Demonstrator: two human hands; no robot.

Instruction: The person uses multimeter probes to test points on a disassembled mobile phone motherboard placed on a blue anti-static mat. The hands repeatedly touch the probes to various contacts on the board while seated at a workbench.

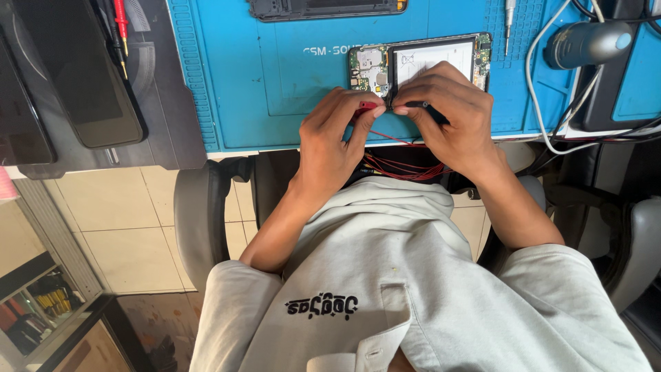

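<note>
An opened phone [420, 58] with its back cover off lies on the blue work mat [261, 83], showing a green circuit board at its left end and a white battery panel. My left hand [337, 131] pinches a red probe [367, 108] at the phone's near edge. My right hand [447, 110] grips a black probe [425, 107] beside it, tip toward the board. Red and black leads [403, 165] trail from both probes down over the table's edge toward my lap.
A dark phone frame [327, 8] lies at the mat's far edge. Two dark phones [89, 76] rest on a grey mat at left, with another red probe [120, 24]. White cables [544, 83] and a grey handpiece [585, 43] sit at right. A screwdriver [508, 17] lies near them.
</note>
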